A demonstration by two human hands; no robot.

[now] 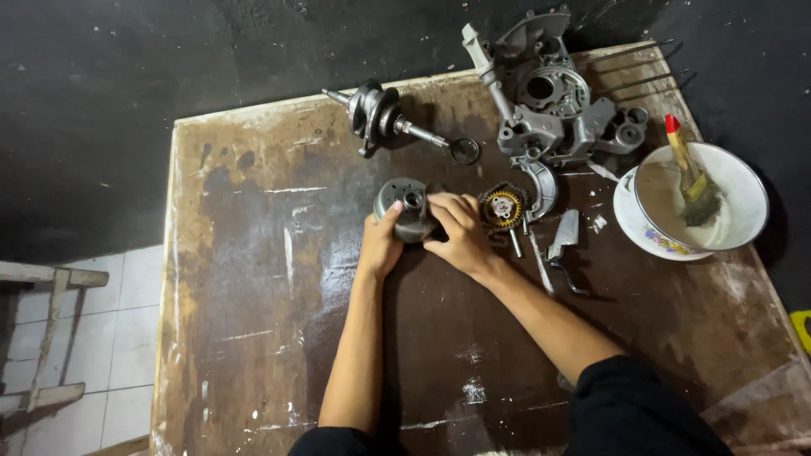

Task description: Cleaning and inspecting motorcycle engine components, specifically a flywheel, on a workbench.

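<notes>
Both hands grasp the round metal drum (404, 208) — left hand (380, 245) beneath it, right hand (458, 232) clasping its right side.

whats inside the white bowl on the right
In the white bowl lies a paintbrush with a red-tipped handle, bristles down in a shallow, murky liquid. The brush covers the bottom beneath it, and a flowered plate sits under the bowl.

both hands (422, 232) | grip round metal drum (404, 208) (possibly a clutch) | board (253, 295)
</notes>
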